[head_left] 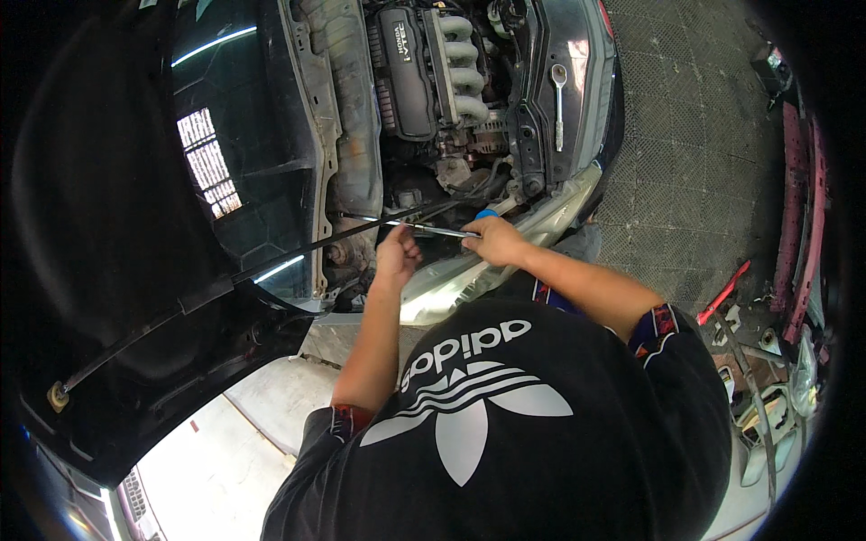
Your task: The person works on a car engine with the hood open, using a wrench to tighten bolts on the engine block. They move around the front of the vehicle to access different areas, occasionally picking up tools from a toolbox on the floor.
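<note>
A long, slim silver tool bar (442,231) lies across the near side of the open engine bay. My right hand (498,242) is closed around the bar's right end. Closer to its middle, my left hand (397,255) has curled fingers, with the fingertips at the bar. The bar's far left end reaches toward the cowl edge, and what it meets there is too small to tell. A blue cap (485,214) shows just beyond my right hand. The black hood prop rod (298,251) crosses over the bar beside my left hand.
The engine (406,77) fills the bay ahead. A ratchet wrench (559,108) rests on the front panel at right. The headlight (541,221) sits beneath my right forearm. The raised black hood (108,225) stands at left. Removed car parts (767,406) lie on the right floor.
</note>
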Tool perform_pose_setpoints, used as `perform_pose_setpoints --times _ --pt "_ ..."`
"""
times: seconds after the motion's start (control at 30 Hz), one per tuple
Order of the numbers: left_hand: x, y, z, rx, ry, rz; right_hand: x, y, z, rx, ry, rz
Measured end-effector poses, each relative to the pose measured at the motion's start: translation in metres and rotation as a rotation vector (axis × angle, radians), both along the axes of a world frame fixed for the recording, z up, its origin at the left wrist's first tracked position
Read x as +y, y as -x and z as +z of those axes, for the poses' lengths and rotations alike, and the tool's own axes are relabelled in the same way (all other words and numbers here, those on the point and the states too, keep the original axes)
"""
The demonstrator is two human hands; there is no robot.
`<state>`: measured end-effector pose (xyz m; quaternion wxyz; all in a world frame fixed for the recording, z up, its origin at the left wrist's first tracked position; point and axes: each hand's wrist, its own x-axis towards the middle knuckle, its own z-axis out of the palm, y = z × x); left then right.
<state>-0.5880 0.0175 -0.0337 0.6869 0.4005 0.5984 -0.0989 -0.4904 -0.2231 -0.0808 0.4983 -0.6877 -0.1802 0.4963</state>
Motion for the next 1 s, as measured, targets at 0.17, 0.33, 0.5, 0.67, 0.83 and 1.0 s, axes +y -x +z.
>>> perform_pose_setpoints --times 0.17,0.33,0.5,0.67,0.83,1.0 --pt "0.076 0.013 -0.006 0.076 -0.461 0.294 0.005 0.000 0.012 0.063 0.056 -0.051" --pt "0.128 0.022 -0.047 0.160 -0.722 0.201 0.014 0.001 0.014 0.048 0.071 0.101" --pt "0.157 0.026 -0.085 0.484 -1.002 -0.223 0.015 0.004 0.027 -0.061 0.055 -0.019" --pt "0.182 0.024 -0.097 0.238 -0.989 -0.032 0.021 -0.003 0.032 0.058 0.118 0.194" --pt "0.188 0.015 -0.093 0.165 -0.738 0.286 0.023 0.009 0.031 -0.230 0.099 0.061" --pt "0.186 0.011 -0.091 0.123 -0.707 0.301 0.031 0.010 0.033 0.111 0.113 0.061"
